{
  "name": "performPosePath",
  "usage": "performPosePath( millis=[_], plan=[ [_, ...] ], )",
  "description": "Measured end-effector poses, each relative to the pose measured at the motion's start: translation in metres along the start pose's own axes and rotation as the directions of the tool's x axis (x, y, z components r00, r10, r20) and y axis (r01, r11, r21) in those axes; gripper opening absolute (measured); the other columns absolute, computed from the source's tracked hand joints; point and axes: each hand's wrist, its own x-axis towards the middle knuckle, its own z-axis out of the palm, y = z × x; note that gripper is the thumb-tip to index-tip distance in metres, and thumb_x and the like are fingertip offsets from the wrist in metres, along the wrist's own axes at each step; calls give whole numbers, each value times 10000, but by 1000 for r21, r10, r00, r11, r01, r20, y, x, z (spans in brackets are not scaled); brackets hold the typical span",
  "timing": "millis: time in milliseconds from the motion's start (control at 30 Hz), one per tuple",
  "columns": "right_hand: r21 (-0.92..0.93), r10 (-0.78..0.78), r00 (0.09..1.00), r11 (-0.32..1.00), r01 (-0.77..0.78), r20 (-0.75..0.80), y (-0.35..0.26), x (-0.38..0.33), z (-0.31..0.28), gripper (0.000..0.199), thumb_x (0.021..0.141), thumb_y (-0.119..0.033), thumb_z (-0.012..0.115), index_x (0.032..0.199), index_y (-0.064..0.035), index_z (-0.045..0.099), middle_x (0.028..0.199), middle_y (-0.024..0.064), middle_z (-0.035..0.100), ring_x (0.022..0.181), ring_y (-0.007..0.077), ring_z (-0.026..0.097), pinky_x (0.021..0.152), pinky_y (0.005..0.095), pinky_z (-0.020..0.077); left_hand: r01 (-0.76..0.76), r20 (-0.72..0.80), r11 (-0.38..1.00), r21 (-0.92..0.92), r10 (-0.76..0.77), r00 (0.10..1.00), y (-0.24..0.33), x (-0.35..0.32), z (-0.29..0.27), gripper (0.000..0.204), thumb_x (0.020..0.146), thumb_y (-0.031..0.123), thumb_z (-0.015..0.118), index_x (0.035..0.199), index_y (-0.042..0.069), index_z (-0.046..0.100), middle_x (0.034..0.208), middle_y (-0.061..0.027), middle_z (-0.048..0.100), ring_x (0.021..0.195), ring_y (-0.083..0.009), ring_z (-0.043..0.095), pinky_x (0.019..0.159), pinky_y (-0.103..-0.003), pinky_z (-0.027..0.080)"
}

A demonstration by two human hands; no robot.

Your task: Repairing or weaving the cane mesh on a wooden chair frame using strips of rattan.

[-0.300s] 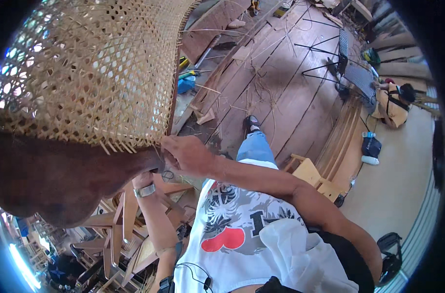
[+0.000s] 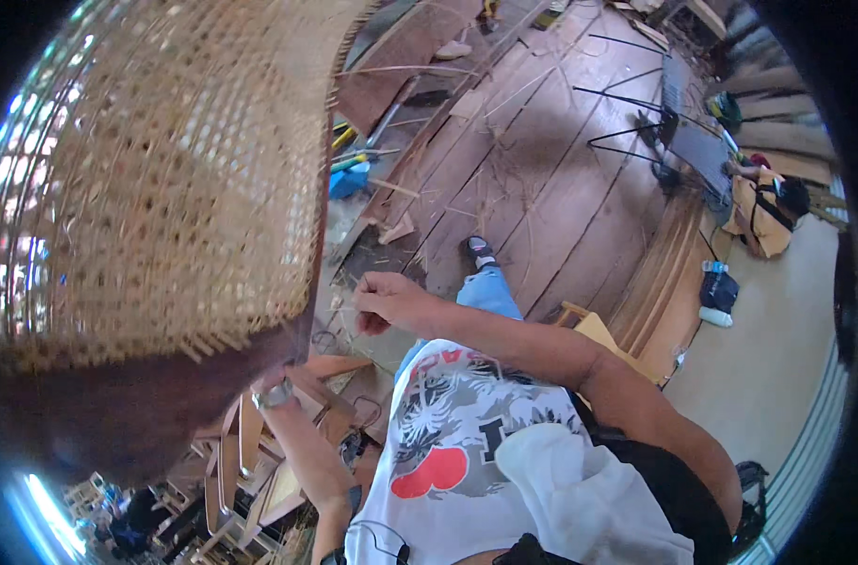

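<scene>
A woven cane panel (image 2: 184, 169) fills the upper left, set in a dark brown wooden frame (image 2: 99, 405) with a shaped lower edge. Short cut cane ends (image 2: 198, 350) stick out along its bottom border. Against the underside of the frame's corner is my left hand (image 2: 273, 379), its fingers mostly hidden behind the wood; it appears to grip it. My right hand (image 2: 388, 303) hangs in the air just right of that corner, apart from it. Its thumb and forefinger are pinched and the others curled; anything between the fingertips is too small to make out.
Loose cane strips (image 2: 490, 179) litter the plank floor (image 2: 551, 141). Wooden chair parts (image 2: 250, 443) are piled below the frame. Tools and a blue object (image 2: 349, 179) lie beyond the panel. A co-worker (image 2: 763, 212) sits at the right beside a metal-legged chair (image 2: 679, 122).
My right hand has come off the frame's corner and moved right. The panel and frame have shifted down and slightly left with my left hand, and look blurred by motion.
</scene>
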Motion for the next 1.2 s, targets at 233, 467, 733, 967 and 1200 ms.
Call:
performPosePath(
  millis=[233,467,733,967,1200],
  plan=[
    [-190,-157,923,977,93,-352,-21,42,-179,124,904,-120,533,836,-40,600,719,60,635,616,135,617,537,276,489,18,-45,1000,-4,-18,999,-4,107,24,416,854,252,640,1201,39,555,1097,-102,599,968,-228,566,887,-377,476],
    [-657,-633,453,743,129,-627,-104,110,-428,220,847,-197,575,890,13,626,819,191,666,791,336,659,732,416,509,28,-167,998,53,-19,986,-24,111,54,386,856,256,613,1167,31,575,1049,-106,610,919,-227,577,861,-371,479],
    [-806,-673,474,573,-149,-567,-172,118,-484,220,869,-216,565,958,-21,615,922,248,662,919,417,641,783,464,504,82,-335,989,126,-35,942,-54,84,56,361,858,260,583,1129,23,597,995,-109,624,864,-226,589,831,-364,482],
    [-813,-443,739,530,-240,-508,-59,62,-486,132,867,-153,549,924,-41,588,863,232,654,828,440,632,703,495,492,193,-399,885,-423,-373,838,-21,26,42,226,854,160,575,1048,52,619,858,-47,610,700,-191,549,662,-315,454],
    [-898,-237,921,392,-200,-308,-52,64,-367,143,869,-144,535,943,-36,591,867,203,639,828,417,621,723,517,495,170,-387,688,-706,-576,720,-71,-28,128,241,975,328,549,1018,105,632,837,-18,637,697,-142,571,623,-289,480]
  ],
)
